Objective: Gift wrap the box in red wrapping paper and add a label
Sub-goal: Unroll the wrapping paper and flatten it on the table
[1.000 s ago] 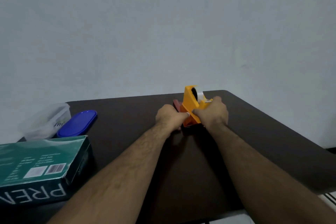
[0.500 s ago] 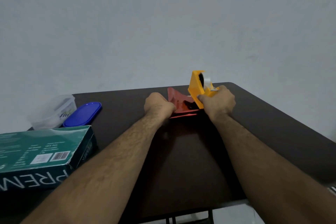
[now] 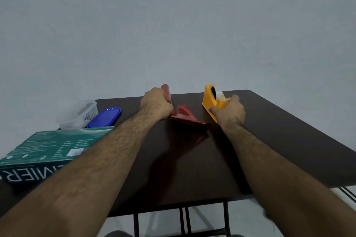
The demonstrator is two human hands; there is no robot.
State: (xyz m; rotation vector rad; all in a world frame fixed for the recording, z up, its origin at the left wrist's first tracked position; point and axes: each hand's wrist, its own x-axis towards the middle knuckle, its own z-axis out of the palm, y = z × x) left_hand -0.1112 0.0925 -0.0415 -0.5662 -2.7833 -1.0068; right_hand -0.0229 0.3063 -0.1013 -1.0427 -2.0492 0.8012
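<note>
My left hand (image 3: pixel 156 105) grips a folded sheet of red wrapping paper (image 3: pixel 183 114) at the far middle of the dark table (image 3: pixel 269 140); one end of the paper lifts up behind my fingers, the rest lies on the table. My right hand (image 3: pixel 229 114) grips the near end of a yellow tape dispenser (image 3: pixel 210 100) with a clear tape roll, standing to the right of the paper. A green box (image 3: pixel 48 146) with white print lies at the near left, partly under my left forearm.
A clear plastic tub (image 3: pixel 78 113) and its blue lid (image 3: pixel 105 117) sit at the far left, behind the green box. The table's right and near edges are in view, with black metal legs (image 3: pixel 185 219) below. A plain wall stands behind.
My right hand has slid the tape dispenser to the right, off the red paper. My left hand has taken hold of the paper and raised one end.
</note>
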